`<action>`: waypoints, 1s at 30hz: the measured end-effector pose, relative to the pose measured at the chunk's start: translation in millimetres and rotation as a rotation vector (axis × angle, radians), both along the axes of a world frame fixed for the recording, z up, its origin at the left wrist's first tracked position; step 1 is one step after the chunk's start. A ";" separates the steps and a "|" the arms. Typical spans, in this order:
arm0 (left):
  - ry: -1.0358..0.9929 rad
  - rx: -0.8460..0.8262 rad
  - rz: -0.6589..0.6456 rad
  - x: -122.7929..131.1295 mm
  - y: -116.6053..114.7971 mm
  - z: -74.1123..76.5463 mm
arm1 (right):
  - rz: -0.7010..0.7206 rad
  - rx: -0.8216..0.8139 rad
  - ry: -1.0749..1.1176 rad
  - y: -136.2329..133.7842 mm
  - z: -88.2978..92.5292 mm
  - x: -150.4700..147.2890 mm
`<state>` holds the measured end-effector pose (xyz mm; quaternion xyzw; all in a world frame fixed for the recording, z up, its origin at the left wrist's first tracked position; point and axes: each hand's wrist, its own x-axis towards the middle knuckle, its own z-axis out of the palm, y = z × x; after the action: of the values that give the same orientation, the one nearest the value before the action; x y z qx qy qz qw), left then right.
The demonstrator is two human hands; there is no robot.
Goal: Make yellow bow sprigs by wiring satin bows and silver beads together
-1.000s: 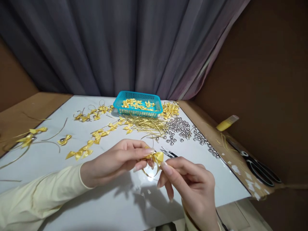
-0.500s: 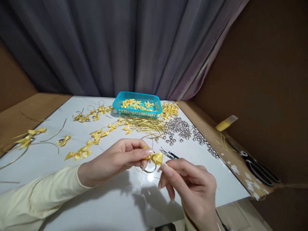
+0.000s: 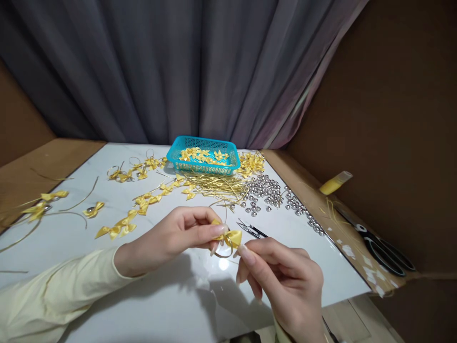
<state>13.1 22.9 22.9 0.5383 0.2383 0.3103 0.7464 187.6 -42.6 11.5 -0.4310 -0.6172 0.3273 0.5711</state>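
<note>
My left hand (image 3: 185, 231) pinches a small yellow ribbon bow (image 3: 233, 237) between thumb and fingers, above the white board (image 3: 153, 295). A gold cord (image 3: 224, 257) makes a loop at the bow's middle and hangs below it. From the right, my right hand (image 3: 282, 269) is closed, with thumb and forefinger tips together at the bow's lower right corner. Part of the bow and cord is hidden behind my left fingers. Just beyond my right hand lie small snips (image 3: 252, 229) with dark handles.
A turquoise basket (image 3: 204, 167) at the back holds yellow bows. Nearby lie gold cord pieces (image 3: 217, 185), silver heart-shaped beads (image 3: 264, 188) and a row of bows (image 3: 143, 204). Bows with cords (image 3: 37, 207) are on the left. Large scissors (image 3: 382, 247) and a yellow tube (image 3: 335, 182) lie right.
My right hand has shifted slightly right and down. The cord loop at the bow looks a little narrower. My left hand keeps its pinch in nearly the same place.
</note>
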 end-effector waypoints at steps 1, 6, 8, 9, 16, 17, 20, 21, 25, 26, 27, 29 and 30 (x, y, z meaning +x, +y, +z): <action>-0.004 -0.003 0.000 0.0 0.1 -0.5 | -0.002 -0.002 0.002 0.1 -0.1 -0.2; -0.014 -0.008 0.011 0.9 0.0 -0.1 | -0.015 -0.016 0.010 0.2 0.0 -1.2; -0.016 -0.010 0.019 1.5 0.0 0.6 | -0.021 -0.025 0.003 0.0 0.3 -1.1; -0.016 -0.012 0.023 1.7 0.1 0.8 | -0.022 -0.029 -0.001 -0.1 0.5 -1.1; -0.014 -0.010 0.021 1.5 0.8 0.0 | -0.017 -0.032 -0.021 0.2 1.2 -0.9; -0.013 -0.013 0.017 1.4 0.8 -0.2 | -0.014 -0.031 -0.024 0.3 1.1 -0.9; -0.016 -0.020 0.002 1.4 0.7 -0.6 | -0.004 -0.025 -0.036 0.5 0.9 -0.5; -0.016 -0.019 -0.001 1.4 0.8 -0.6 | -0.003 -0.022 -0.043 0.6 1.1 -0.4; -0.001 -0.006 0.000 1.7 1.1 -0.6 | -0.019 0.001 -0.066 0.5 2.7 0.1; 0.003 -0.002 0.001 1.7 1.0 -0.5 | -0.024 0.004 -0.069 0.4 3.1 0.1; 0.008 0.006 0.001 1.6 0.8 -0.4 | -0.029 0.005 -0.071 0.3 3.5 0.2; 0.016 0.019 0.004 1.3 0.0 -0.2 | -0.037 0.003 -0.074 -0.1 4.0 0.2; 0.020 0.025 0.006 1.1 -0.5 0.0 | -0.039 -0.001 -0.075 -0.4 4.2 0.3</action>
<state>14.2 22.4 22.8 0.5498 0.2436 0.3102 0.7364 187.9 -43.0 15.6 -0.4551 -0.6298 0.2999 0.5534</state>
